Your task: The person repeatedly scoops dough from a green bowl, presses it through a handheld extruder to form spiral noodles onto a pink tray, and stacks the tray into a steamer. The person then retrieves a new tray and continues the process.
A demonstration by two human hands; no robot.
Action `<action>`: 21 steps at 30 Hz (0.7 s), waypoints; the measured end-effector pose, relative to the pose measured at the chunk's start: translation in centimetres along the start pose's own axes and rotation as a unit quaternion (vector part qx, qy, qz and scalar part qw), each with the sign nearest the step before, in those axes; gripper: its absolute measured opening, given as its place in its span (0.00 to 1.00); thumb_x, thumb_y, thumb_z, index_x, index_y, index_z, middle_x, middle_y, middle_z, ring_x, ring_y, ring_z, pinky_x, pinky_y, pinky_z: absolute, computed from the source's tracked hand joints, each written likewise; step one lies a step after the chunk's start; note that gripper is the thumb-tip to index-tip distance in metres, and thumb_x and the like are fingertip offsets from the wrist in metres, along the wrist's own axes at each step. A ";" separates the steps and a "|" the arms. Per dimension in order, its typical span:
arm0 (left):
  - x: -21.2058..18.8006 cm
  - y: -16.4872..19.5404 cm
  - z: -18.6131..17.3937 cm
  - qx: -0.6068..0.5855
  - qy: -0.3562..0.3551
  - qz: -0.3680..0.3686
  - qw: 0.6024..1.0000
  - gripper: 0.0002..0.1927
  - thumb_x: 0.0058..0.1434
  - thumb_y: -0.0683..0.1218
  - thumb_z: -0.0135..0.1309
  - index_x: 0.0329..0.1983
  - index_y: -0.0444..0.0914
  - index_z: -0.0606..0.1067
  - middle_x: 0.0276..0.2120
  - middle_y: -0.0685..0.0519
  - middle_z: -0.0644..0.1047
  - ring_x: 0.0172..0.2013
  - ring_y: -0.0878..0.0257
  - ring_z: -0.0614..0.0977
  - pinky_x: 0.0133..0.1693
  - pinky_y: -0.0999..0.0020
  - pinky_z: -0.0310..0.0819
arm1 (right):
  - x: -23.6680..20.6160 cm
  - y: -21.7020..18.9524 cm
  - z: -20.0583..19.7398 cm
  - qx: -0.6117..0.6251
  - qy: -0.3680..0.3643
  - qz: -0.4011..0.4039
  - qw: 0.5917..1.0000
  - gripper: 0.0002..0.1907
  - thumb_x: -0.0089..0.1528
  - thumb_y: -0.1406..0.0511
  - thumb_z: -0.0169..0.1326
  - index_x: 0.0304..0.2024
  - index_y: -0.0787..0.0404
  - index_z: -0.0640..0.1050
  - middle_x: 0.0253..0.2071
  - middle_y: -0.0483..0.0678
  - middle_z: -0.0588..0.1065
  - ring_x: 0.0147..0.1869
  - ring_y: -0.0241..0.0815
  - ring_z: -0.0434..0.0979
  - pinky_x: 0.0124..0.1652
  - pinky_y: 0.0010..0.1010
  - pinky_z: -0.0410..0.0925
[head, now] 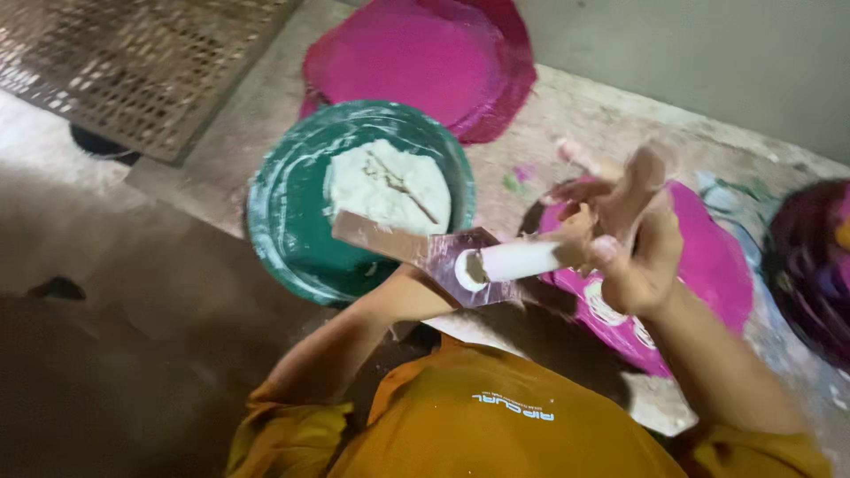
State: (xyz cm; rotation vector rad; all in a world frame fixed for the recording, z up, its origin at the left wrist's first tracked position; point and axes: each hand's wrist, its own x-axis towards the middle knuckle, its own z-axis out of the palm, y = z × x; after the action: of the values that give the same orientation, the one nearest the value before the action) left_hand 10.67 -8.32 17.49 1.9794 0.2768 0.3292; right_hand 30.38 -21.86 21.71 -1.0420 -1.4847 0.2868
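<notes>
Two hands at work: right hand [633,265] pinches a white tube [518,261] against a brown card strip [416,250], just over the green bowl [292,221] of white paste [390,186]. Left hand's grip cannot be told. Pink sheets [708,265] beside.

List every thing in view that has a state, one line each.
green bowl: upright, part full of white paste
white tube: lying level, held by right hand, open end dabbed with paste
paper strip: flat, under the tube, over the bowl
left hand: hidden under the strip
pink sheet: flat on floor
</notes>
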 end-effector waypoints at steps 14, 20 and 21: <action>5.8 0.5 8.5 0.080 -0.130 0.014 0.988 0.26 0.55 0.50 0.64 0.56 0.43 0.71 0.46 0.51 0.79 0.48 0.56 0.82 0.50 0.60 0.77 | -9.2 -6.1 -4.1 -0.274 -0.041 0.009 0.961 0.43 0.56 0.59 0.60 0.70 0.59 0.58 0.73 0.63 0.58 0.78 0.64 0.59 0.72 0.52 0.56; 6.9 1.2 9.4 0.018 -0.020 0.062 0.998 0.28 0.54 0.49 0.69 0.54 0.37 0.72 0.48 0.45 0.77 0.52 0.50 0.81 0.53 0.56 0.76 | -18.5 -2.3 -12.2 0.098 -0.214 0.465 0.853 0.50 0.53 0.55 0.69 0.71 0.68 0.62 0.68 0.55 0.69 0.72 0.45 0.67 0.66 0.39 0.62; 6.6 0.0 10.7 0.045 0.018 0.086 0.995 0.28 0.53 0.49 0.70 0.54 0.36 0.73 0.49 0.44 0.77 0.52 0.49 0.80 0.54 0.56 0.76 | -20.9 -1.7 -12.5 0.093 -0.161 0.500 0.846 0.50 0.52 0.55 0.69 0.70 0.68 0.63 0.67 0.54 0.71 0.69 0.44 0.69 0.62 0.40 0.64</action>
State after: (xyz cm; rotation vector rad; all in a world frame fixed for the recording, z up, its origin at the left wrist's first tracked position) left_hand 20.61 -15.15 13.91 2.0923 0.1468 0.4709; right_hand 37.80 -42.90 11.80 -1.5908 -1.0273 1.3756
